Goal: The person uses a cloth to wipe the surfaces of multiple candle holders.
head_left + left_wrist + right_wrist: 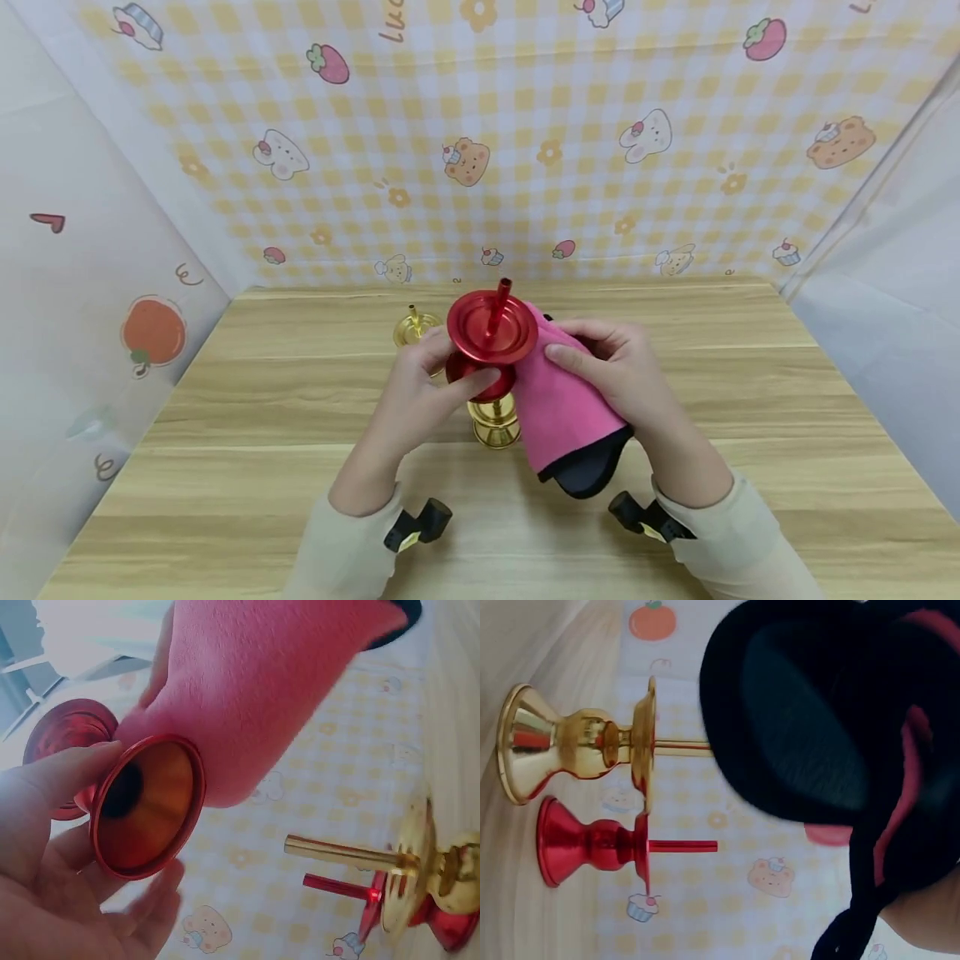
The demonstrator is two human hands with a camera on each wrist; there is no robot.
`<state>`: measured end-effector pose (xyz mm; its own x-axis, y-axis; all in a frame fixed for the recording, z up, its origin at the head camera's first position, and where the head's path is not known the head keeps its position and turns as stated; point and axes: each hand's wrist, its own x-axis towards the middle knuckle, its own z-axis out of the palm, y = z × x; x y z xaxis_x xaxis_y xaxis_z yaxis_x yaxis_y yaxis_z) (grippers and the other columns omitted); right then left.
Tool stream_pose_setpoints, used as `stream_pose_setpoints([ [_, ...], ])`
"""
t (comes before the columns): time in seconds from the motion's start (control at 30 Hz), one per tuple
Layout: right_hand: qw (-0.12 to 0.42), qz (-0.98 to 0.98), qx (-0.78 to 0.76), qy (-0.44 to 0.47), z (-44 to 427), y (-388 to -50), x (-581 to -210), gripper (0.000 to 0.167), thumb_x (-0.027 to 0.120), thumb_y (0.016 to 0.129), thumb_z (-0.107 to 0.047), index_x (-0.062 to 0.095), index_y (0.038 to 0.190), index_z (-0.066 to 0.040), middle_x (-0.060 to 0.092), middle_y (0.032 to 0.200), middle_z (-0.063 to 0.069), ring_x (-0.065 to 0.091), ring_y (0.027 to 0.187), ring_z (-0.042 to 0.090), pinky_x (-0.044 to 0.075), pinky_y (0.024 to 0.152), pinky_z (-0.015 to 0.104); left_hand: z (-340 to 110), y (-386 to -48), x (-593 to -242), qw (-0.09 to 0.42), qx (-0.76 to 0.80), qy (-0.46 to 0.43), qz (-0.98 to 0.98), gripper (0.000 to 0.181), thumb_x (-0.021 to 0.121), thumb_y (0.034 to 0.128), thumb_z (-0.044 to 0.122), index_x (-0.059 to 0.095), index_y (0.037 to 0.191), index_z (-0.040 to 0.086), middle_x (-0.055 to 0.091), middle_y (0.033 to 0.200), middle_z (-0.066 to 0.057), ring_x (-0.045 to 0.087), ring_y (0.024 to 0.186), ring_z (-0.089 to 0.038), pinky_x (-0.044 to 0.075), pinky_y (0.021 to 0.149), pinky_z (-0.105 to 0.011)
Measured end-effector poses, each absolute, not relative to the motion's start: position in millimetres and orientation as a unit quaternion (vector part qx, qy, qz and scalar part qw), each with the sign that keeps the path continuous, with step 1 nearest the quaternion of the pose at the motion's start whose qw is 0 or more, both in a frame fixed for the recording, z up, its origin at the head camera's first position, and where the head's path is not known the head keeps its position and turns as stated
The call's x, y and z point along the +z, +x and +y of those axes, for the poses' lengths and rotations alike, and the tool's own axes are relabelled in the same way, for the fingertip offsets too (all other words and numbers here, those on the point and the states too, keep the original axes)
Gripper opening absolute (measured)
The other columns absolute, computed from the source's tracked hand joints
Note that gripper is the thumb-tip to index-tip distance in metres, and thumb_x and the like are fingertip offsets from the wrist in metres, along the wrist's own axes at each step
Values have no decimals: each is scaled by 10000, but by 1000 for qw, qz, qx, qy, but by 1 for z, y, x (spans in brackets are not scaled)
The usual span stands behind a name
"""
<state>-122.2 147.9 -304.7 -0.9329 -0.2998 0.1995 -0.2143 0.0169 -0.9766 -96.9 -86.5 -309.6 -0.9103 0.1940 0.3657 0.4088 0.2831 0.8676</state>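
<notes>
My left hand (pixel 423 379) holds a shiny red candle holder (pixel 476 333) by its body, thumb across the front and the narrow tube pointing up in the head view. Its hollow flared base (pixel 154 810) faces the left wrist camera. With my right hand (pixel 618 367) I grip a fuzzy pink cloth piece (pixel 566 400) with black trim, which looks mitt-like. The pink fabric lies against the red holder's side. A dark flap (pixel 795 727) of it fills much of the right wrist view and covers most of that hand.
Below the hands a gold candle holder (pixel 495 435) stands upright on the wooden table (pixel 262 467). Another gold one (pixel 408 329) stands behind my left hand. The right wrist view also shows a red candle holder (pixel 607 844) standing upright. A checked cloth backdrop (pixel 525 108) hangs behind.
</notes>
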Motion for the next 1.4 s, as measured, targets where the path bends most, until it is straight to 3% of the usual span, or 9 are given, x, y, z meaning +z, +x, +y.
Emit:
stream_pose_setpoints([
  [0.1, 50, 721, -665, -188, 150, -123, -307, 223, 695, 910, -78, 771, 1014, -260, 751, 955, -58, 701, 771, 105, 583, 656, 245, -93, -92, -313, 120, -537, -188, -814, 332, 802, 794, 47, 751, 1120, 89, 709, 1201, -47, 561, 1113, -203, 488, 940, -422],
  [0.3, 72, 720, -663, -191, 164, -125, -312, 293, 676, 915, -52, 759, 1006, -317, 740, 998, -92, 685, 792, 77, 575, 664, 232, -111, -85, -322, 121, -530, -187, -818, 359, 817, 773, 29, 751, 1121, 85, 608, 1384, -53, 486, 1360, -251, 399, 1094, -595],
  [0.53, 70, 770, -624, -115, 190, -127, -314, 222, 718, 912, -163, 745, 1038, -344, 736, 931, -113, 686, 720, 90, 579, 609, 263, -137, -85, -335, 99, -491, -151, -852, 370, 832, 748, 6, 753, 1106, 54, 643, 1328, -108, 517, 1336, -333, 399, 1078, -646],
  [0.77, 59, 799, -591, -90, 216, -131, -317, 202, 714, 922, -220, 733, 1112, -287, 730, 912, -136, 693, 684, 108, 588, 586, 293, -152, -88, -351, 58, -455, -143, -877, 315, 830, 743, -8, 770, 1046, 53, 716, 1157, -94, 631, 1183, -313, 541, 978, -513],
  [0.97, 43, 809, -579, -86, 235, -136, -318, 197, 697, 934, -197, 729, 1112, -275, 718, 936, -169, 699, 670, 113, 595, 568, 314, -158, -93, -361, 22, -451, -138, -881, 316, 839, 752, 40, 767, 1057, 79, 712, 1178, -81, 637, 1175, -306, 573, 938, -448],
  [1.27, 9, 825, -562, -59, 273, -153, -330, 216, 705, 928, -208, 720, 1040, -391, 705, 894, -168, 675, 659, 59, 581, 545, 268, -160, -98, -370, -9, -477, -149, -866, 377, 823, 765, 21, 734, 1127, 75, 711, 1167, -97, 647, 1155, -295, 571, 946, -389],
  [1.4, -1, 844, -534, -49, 289, -159, -334, 270, 698, 931, -195, 689, 1013, -452, 659, 864, -260, 648, 655, 27, 573, 533, 257, -166, -100, -377, -24, -476, -144, -867, 355, 827, 765, 33, 736, 1108, 42, 715, 1125, -121, 659, 1121, -305, 580, 924, -350],
])
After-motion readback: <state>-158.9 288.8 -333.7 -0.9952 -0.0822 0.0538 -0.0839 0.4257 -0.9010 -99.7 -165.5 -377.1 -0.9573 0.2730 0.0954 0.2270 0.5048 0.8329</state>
